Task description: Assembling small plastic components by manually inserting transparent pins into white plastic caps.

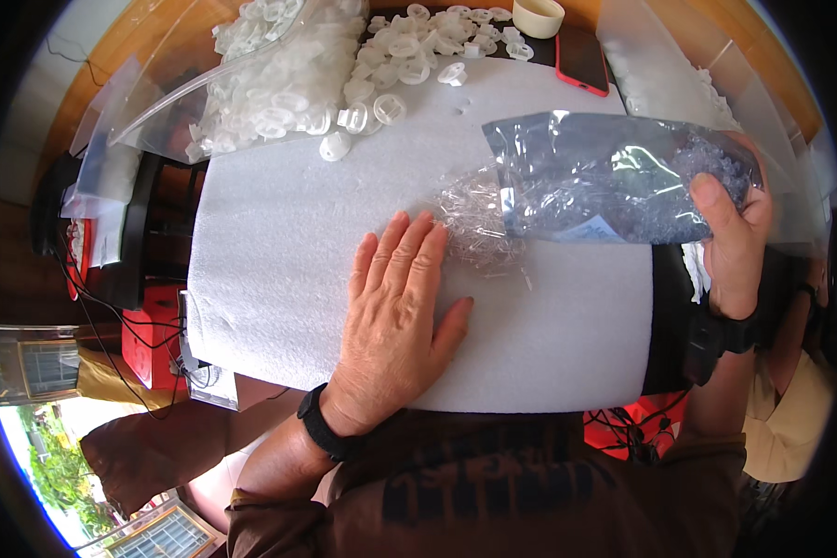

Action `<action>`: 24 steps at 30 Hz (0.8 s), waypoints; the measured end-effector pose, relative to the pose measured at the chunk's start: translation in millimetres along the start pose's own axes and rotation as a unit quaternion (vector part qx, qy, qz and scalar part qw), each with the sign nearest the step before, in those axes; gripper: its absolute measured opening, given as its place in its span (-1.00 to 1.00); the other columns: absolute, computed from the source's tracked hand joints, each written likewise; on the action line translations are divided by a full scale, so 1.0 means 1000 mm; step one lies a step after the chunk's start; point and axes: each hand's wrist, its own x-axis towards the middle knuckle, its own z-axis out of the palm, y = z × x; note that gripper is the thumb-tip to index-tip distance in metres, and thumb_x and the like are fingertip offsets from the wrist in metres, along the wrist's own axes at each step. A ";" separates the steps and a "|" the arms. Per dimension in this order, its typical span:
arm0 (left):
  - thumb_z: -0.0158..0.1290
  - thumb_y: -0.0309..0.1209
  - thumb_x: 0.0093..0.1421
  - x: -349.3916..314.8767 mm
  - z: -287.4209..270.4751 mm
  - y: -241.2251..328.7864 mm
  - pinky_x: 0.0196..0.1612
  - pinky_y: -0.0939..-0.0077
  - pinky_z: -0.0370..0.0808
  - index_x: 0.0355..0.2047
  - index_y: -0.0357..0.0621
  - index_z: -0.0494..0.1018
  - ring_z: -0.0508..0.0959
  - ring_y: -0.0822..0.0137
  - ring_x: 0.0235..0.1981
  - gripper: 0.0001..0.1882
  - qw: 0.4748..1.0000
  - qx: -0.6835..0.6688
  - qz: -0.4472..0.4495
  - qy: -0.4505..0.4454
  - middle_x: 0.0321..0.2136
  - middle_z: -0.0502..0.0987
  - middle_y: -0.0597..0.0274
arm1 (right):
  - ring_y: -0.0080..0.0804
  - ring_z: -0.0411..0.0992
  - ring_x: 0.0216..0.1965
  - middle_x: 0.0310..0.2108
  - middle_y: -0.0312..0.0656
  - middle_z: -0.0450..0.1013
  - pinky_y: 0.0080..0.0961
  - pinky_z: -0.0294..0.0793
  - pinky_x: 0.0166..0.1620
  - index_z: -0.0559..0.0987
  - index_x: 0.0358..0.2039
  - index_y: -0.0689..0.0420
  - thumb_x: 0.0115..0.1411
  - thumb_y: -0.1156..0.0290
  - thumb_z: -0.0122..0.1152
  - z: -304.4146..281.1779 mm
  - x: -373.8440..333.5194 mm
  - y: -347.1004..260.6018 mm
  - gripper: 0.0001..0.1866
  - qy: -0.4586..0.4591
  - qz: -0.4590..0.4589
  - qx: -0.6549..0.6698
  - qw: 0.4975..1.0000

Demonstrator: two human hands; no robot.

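Observation:
My right hand (737, 219) grips the closed end of a bluish see-through plastic bag (577, 177), thumb on top. Small clear pieces bunch up inside the bag near that hand. The bag's other end reaches over a loose pile of thin, clear, pin-like pieces (479, 228) lying on a white foam sheet (279, 260). My left hand (395, 302) lies palm down on the sheet with its fingers stretched out, holding nothing. Its fingertips come close to the left edge of the pile.
A clear bag (260, 93) full of white translucent plastic parts lies at the far left. Several loose parts (409, 46) spill beside it. A cream cup (538, 15) and a red-edged phone (582, 65) sit at the back. Another clear bag (665, 79) stands far right.

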 end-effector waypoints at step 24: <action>0.22 -0.44 -0.03 -0.013 -0.083 0.036 0.26 0.08 0.09 0.24 -0.30 0.05 0.06 -0.16 0.29 -0.15 0.987 -0.123 0.068 -0.076 0.24 0.06 -0.24 | -0.26 0.42 -0.04 -0.06 -0.14 0.45 -0.29 0.45 -0.02 0.52 -0.09 0.08 0.22 0.12 0.03 0.018 -0.017 0.016 -0.64 0.013 0.268 0.569 0.778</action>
